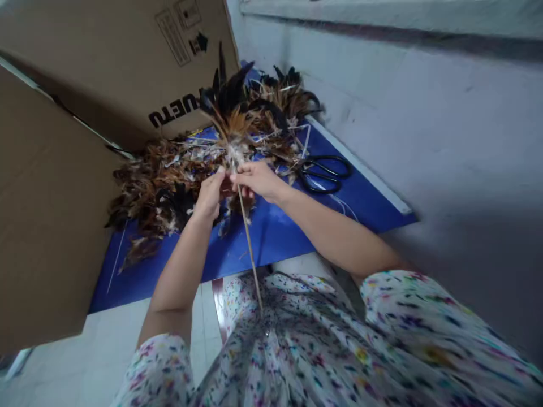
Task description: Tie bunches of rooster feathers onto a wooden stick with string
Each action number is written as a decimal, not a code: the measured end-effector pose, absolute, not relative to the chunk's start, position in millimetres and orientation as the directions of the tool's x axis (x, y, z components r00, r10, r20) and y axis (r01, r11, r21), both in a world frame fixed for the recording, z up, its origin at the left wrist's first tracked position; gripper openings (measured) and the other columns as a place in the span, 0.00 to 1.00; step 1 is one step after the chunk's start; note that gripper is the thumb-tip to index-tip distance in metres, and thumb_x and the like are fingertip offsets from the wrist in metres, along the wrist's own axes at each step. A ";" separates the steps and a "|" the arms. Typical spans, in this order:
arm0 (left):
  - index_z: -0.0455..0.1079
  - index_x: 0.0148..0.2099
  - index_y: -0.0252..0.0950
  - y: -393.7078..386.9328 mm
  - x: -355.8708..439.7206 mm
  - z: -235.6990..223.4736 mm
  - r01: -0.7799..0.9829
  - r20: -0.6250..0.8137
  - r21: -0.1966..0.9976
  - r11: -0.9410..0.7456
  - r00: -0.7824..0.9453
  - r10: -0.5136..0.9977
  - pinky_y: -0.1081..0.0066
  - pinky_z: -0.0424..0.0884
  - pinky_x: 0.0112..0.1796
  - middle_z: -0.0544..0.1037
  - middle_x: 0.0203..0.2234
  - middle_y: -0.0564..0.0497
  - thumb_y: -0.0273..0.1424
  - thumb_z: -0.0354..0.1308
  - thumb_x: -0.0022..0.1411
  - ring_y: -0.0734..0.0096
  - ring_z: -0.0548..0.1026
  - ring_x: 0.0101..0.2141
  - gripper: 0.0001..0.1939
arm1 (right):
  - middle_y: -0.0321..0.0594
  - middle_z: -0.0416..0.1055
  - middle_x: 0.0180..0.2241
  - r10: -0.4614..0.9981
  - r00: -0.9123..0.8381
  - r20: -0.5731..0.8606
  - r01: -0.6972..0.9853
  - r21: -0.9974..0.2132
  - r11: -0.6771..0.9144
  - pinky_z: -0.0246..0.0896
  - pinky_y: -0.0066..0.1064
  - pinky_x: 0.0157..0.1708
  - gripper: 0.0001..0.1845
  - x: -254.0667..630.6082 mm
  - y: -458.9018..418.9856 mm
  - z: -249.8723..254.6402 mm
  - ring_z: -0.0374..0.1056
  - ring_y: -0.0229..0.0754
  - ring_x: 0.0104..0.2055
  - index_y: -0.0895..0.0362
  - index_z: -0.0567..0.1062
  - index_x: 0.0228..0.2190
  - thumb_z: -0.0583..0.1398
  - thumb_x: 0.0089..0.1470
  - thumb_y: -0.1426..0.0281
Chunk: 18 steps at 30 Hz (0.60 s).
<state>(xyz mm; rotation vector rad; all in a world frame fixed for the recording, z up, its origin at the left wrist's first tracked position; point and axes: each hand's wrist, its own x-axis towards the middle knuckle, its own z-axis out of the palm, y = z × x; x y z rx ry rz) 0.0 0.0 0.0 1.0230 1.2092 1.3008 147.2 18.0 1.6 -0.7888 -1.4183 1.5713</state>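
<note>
Both hands meet at the base of a feather bundle (234, 127), brown with long black plumes, fixed round the top of a thin stick (249, 240). The stick slants down from my fingers toward my lap. My left hand (211, 192) is closed around the stick's upper end from the left. From the right, my right hand (257, 178) pinches the bundle's pale base, thumb and forefinger together. Loose brown and black feathers (148, 181) lie in a heap behind and left of my hands. Exactly what sits between the fingertips is partly hidden.
Black-handled scissors (324, 174) lie on the blue tabletop (280, 229) to the right, beside white strands (345, 208). A large cardboard box (106, 62) stands at the left and back. A pale wall (424, 124) borders the right side.
</note>
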 end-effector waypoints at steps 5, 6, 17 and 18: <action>0.72 0.37 0.33 5.5 11.4 -2.2 -0.249 -0.113 0.964 0.092 -0.073 0.991 0.73 0.70 0.25 0.76 0.23 0.49 0.53 0.55 0.59 0.69 0.76 0.25 0.25 | 0.29 0.67 0.13 0.857 -0.514 0.030 -0.064 -0.998 -0.004 0.53 0.18 0.10 0.13 133.0 6.8 -6.7 0.61 0.29 0.12 0.59 0.66 0.20 0.60 0.55 0.77; 0.73 0.38 0.33 5.2 12.2 -2.4 -0.262 -0.119 0.960 0.098 -0.065 0.991 0.72 0.71 0.27 0.77 0.25 0.47 0.53 0.54 0.59 0.67 0.77 0.27 0.25 | 0.29 0.66 0.13 0.850 -0.527 0.029 -0.049 -0.999 0.003 0.53 0.18 0.10 0.13 131.2 5.1 -8.2 0.61 0.29 0.12 0.59 0.66 0.20 0.59 0.55 0.76; 0.70 0.34 0.34 -1.4 -17.8 15.2 -0.420 -0.076 0.907 -0.031 -0.235 0.969 0.76 0.74 0.31 0.71 0.18 0.55 0.39 0.57 0.62 0.76 0.75 0.24 0.12 | 0.38 0.73 0.22 0.855 -0.484 0.188 0.476 -0.763 0.437 0.57 0.27 0.28 0.08 160.6 23.3 -0.1 0.67 0.35 0.25 0.60 0.77 0.25 0.60 0.53 0.71; 0.70 0.34 0.35 -1.7 -21.5 17.4 -0.433 -0.091 0.901 -0.024 -0.243 0.966 0.77 0.73 0.30 0.71 0.18 0.56 0.40 0.57 0.62 0.77 0.74 0.23 0.12 | 0.39 0.73 0.23 0.840 -0.517 0.166 0.554 -0.683 0.476 0.57 0.28 0.30 0.06 162.9 23.1 0.3 0.68 0.37 0.27 0.60 0.78 0.25 0.62 0.51 0.70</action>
